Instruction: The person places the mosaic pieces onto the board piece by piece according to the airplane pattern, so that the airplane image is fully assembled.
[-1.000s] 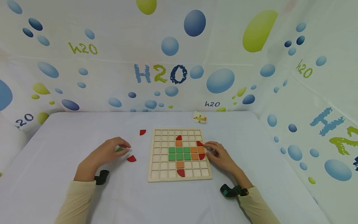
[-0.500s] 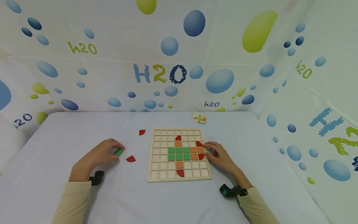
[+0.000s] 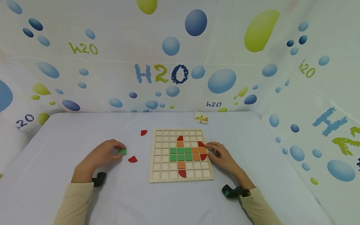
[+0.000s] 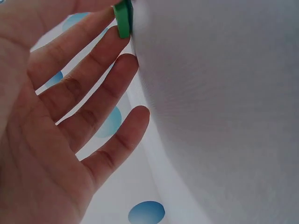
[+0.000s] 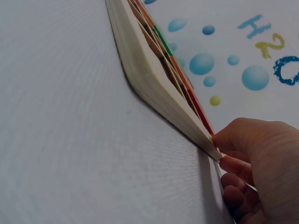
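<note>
My left hand [image 3: 105, 153] pinches a small green square tile [image 3: 122, 152] between thumb and fingertips, just over the cloth left of the wooden grid board [image 3: 160, 180]. In the left wrist view the same green tile [image 4: 122, 19] shows at the top; the other fingers are spread. At the board's right rim, my right hand [image 3: 220, 155] holds the edge with thumb and bent fingers, as the right wrist view shows of the board [image 5: 154, 84]. Green square tiles [image 3: 180, 154] lie mid-board, with orange squares [image 3: 195, 153] and red quarter-circle pieces [image 3: 182, 173] around them.
Two loose red quarter-circle pieces lie between the left hand and the board: a nearer red piece [image 3: 132, 159] and a farther red piece [image 3: 143, 132]. A small pattern card [image 3: 201, 118] stands behind the board. A printed cloth wall [image 3: 112, 62] rises at the table's back.
The left hand has lifted the green tile off the cloth, drawn slightly back left and turned the tile between its fingers. The right hand and the board have stayed put.
</note>
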`<act>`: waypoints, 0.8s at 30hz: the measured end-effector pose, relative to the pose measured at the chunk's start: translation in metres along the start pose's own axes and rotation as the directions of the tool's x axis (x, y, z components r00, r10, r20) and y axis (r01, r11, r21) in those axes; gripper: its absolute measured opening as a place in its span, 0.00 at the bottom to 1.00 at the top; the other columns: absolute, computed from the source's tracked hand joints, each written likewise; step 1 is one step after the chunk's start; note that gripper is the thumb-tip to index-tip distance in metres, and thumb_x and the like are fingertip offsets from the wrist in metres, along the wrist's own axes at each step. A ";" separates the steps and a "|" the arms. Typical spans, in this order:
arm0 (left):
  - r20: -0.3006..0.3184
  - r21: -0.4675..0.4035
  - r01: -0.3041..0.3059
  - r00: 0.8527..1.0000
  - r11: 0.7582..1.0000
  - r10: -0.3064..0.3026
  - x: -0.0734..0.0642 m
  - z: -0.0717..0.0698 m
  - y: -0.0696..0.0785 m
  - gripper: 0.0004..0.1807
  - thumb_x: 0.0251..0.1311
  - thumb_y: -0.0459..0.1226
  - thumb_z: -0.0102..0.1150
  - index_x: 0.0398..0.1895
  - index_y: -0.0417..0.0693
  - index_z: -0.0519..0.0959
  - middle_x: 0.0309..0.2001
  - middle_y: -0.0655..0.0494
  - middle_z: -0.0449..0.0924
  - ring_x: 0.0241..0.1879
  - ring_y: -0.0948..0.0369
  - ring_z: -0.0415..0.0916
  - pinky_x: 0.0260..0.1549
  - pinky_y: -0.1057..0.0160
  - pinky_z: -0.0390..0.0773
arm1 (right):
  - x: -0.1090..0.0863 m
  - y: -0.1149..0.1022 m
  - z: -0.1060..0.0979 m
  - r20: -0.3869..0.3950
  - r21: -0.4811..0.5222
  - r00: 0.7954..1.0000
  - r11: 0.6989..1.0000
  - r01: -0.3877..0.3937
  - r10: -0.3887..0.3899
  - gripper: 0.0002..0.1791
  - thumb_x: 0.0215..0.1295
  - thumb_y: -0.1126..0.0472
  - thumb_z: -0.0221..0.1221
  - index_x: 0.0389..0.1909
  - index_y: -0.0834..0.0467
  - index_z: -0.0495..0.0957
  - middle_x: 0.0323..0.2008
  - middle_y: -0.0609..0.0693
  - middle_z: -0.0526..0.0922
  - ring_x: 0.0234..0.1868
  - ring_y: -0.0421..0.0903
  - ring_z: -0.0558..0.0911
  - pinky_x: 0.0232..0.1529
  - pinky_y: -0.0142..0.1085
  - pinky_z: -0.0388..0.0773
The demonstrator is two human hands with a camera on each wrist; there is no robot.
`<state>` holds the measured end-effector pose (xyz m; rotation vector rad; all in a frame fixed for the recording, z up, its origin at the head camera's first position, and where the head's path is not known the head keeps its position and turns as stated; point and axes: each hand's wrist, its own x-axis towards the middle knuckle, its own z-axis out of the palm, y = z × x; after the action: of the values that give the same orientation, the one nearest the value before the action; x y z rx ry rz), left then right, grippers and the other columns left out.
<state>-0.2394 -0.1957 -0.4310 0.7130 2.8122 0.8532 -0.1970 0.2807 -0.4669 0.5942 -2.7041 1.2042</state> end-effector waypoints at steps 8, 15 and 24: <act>-0.016 -0.023 0.042 0.999 0.999 -0.042 0.002 0.003 0.011 0.17 0.54 0.33 0.67 0.48 0.39 0.80 0.40 0.53 0.78 0.43 0.52 0.75 0.46 0.49 0.77 | 0.001 0.000 0.000 0.005 0.000 1.000 1.000 0.005 -0.005 0.19 0.66 0.67 0.60 0.58 0.63 0.76 0.58 0.61 0.75 0.43 0.47 0.70 0.39 0.33 0.69; -0.011 -0.036 0.030 0.999 0.999 -0.030 0.009 0.006 0.026 0.17 0.55 0.34 0.66 0.48 0.41 0.80 0.40 0.53 0.78 0.42 0.54 0.75 0.42 0.54 0.78 | 0.001 0.002 -0.002 0.003 0.007 1.000 1.000 -0.010 0.010 0.19 0.66 0.66 0.59 0.58 0.63 0.77 0.58 0.60 0.75 0.42 0.48 0.70 0.38 0.33 0.68; 0.008 -0.048 0.000 1.000 0.999 0.001 0.012 0.011 0.040 0.15 0.54 0.33 0.67 0.47 0.42 0.82 0.40 0.56 0.78 0.42 0.55 0.75 0.43 0.53 0.78 | 0.000 0.002 0.000 0.003 0.006 1.000 1.000 -0.016 0.016 0.18 0.66 0.66 0.59 0.57 0.63 0.77 0.58 0.60 0.75 0.42 0.48 0.70 0.39 0.33 0.68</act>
<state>-0.2308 -0.1556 -0.4179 0.7086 2.7743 0.9119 -0.1977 0.2820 -0.4684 0.5761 -2.7138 1.2160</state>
